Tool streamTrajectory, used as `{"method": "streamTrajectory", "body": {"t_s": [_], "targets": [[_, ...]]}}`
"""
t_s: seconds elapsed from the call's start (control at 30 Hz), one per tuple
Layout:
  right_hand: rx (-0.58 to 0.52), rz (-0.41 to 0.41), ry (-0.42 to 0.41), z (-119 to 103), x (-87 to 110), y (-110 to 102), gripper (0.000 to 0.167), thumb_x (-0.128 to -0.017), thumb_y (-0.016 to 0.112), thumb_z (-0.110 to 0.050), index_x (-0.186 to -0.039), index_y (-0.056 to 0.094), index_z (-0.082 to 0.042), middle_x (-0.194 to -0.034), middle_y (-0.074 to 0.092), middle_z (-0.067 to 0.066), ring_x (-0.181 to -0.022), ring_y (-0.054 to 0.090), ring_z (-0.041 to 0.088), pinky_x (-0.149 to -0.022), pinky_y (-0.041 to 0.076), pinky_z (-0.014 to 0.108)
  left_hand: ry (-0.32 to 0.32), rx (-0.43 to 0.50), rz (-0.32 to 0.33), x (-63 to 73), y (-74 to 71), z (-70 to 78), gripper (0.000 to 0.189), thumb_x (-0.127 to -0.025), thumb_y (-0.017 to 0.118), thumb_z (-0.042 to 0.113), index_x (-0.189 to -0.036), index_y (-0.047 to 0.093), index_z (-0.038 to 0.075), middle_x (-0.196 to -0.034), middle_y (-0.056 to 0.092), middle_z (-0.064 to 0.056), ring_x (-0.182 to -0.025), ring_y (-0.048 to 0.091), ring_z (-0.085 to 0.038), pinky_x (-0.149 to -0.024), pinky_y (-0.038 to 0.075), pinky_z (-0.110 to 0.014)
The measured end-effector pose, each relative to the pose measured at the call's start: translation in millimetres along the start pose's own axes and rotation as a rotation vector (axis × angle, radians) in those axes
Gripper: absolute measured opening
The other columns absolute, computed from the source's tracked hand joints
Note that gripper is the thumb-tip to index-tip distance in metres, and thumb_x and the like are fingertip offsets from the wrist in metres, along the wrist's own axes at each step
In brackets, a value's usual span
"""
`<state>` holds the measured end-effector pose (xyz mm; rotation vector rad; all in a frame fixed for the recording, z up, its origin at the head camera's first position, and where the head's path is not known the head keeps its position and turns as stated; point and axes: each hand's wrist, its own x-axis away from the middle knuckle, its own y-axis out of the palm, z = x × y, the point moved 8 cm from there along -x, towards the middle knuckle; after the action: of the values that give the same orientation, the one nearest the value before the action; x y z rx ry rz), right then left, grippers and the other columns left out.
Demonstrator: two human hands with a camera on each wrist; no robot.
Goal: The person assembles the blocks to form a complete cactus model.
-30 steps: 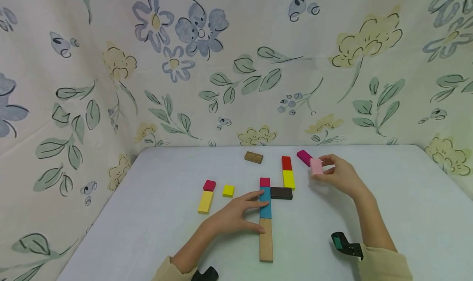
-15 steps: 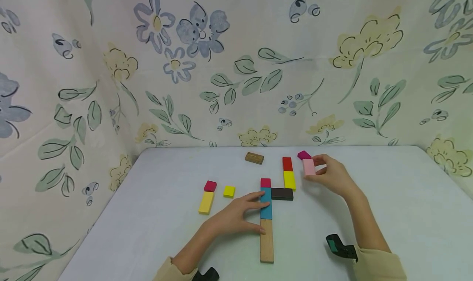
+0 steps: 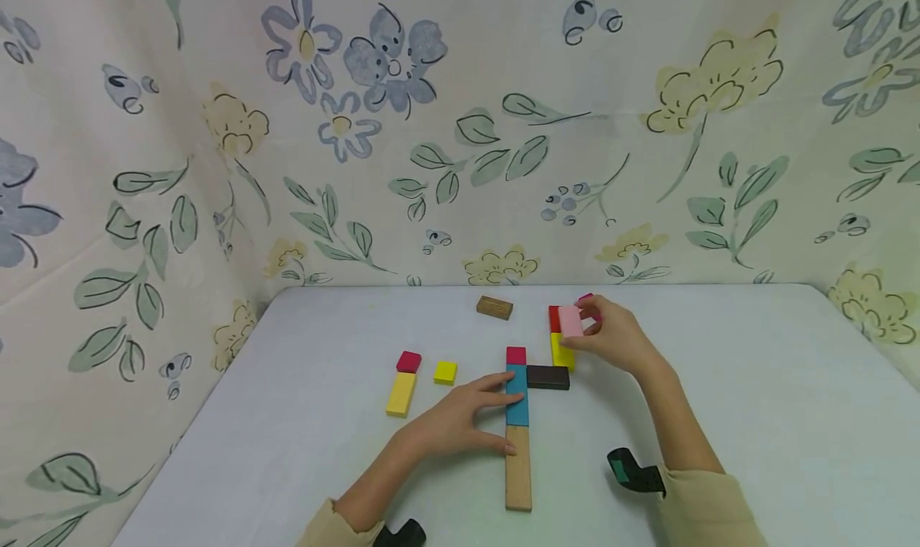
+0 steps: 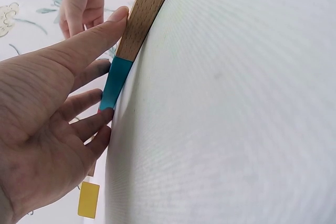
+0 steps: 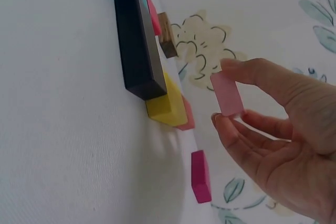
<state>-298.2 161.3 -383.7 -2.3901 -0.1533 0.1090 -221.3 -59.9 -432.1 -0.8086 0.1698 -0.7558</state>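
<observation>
Between thumb and fingertips my right hand pinches a pink block, raised off the table in the right wrist view. In the head view it overlaps the red block and yellow block standing end to end. My left hand lies with fingers spread along a column: fingertips on the blue block, thumb at the long wooden block. A small crimson block tops that column. A black block juts from its right side, meeting the yellow one.
A magenta block lies behind the right hand, mostly hidden in the head view. A brown wooden block lies at the back. To the left are a crimson block, a pale yellow block and a small yellow block.
My right hand has carried the pink block leftward, from beside the magenta block to over the red and yellow ones. The left hand has stayed in place.
</observation>
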Motion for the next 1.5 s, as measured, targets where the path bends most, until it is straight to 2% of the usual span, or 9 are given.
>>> {"method": "streamTrajectory", "body": {"t_s": [0.37, 0.6, 0.87, 1.23, 1.5], "targets": [[-0.003, -0.025, -0.027, -16, -11.4, 16, 0.065, -0.088, 0.086, -0.021, -0.138, 0.055, 0.008, -0.126, 0.064, 0.027, -0.105, 0.065, 0.038, -0.086, 0.064, 0.043, 0.012, 0.013, -0.001, -1.2, 0.2, -0.7, 0.068, -0.092, 0.083, 0.038, -0.154, 0.058, 0.022, -0.172, 0.035, 0.001, -0.159, 0.031, -0.024, -0.127, 0.034, -0.048], [-0.014, -0.022, -0.005, -20, -19.2, 26, 0.067, -0.086, 0.087, -0.019, -0.137, 0.054, 0.008, -0.124, 0.064, 0.027, -0.105, 0.064, 0.037, -0.088, 0.064, 0.045, 0.007, 0.007, -0.002, -0.7, -0.7, 0.0, 0.068, -0.093, 0.083, 0.037, -0.153, 0.058, 0.021, -0.172, 0.035, 0.000, -0.158, 0.032, -0.026, -0.126, 0.035, -0.049], [-0.028, -0.021, 0.009, -22, -27.2, 39, 0.068, -0.088, 0.086, -0.019, -0.140, 0.052, 0.008, -0.131, 0.063, 0.030, -0.118, 0.063, 0.043, -0.096, 0.062, 0.050, 0.006, 0.011, -0.004, -0.4, -0.3, -0.9, 0.067, -0.093, 0.083, 0.036, -0.153, 0.058, 0.020, -0.172, 0.035, 0.000, -0.159, 0.031, -0.026, -0.125, 0.036, -0.049], [-0.007, -0.042, 0.022, -24, -39.1, 56, 0.066, -0.089, 0.084, -0.021, -0.140, 0.052, 0.008, -0.135, 0.063, 0.030, -0.120, 0.062, 0.043, -0.100, 0.060, 0.052, 0.021, 0.026, 0.000, 0.1, -0.1, -1.1, 0.067, -0.093, 0.083, 0.036, -0.153, 0.058, 0.020, -0.172, 0.035, 0.000, -0.159, 0.031, -0.026, -0.127, 0.034, -0.049], [-0.027, -0.081, 0.081, -22, -44.4, 70, 0.067, -0.090, 0.084, -0.022, -0.142, 0.051, 0.005, -0.137, 0.062, 0.028, -0.124, 0.060, 0.041, -0.102, 0.058, 0.052, 0.025, 0.033, 0.002, 0.9, -0.1, -0.8, 0.067, -0.093, 0.083, 0.035, -0.153, 0.058, 0.020, -0.172, 0.035, 0.000, -0.159, 0.031, -0.026, -0.127, 0.034, -0.049]]}}
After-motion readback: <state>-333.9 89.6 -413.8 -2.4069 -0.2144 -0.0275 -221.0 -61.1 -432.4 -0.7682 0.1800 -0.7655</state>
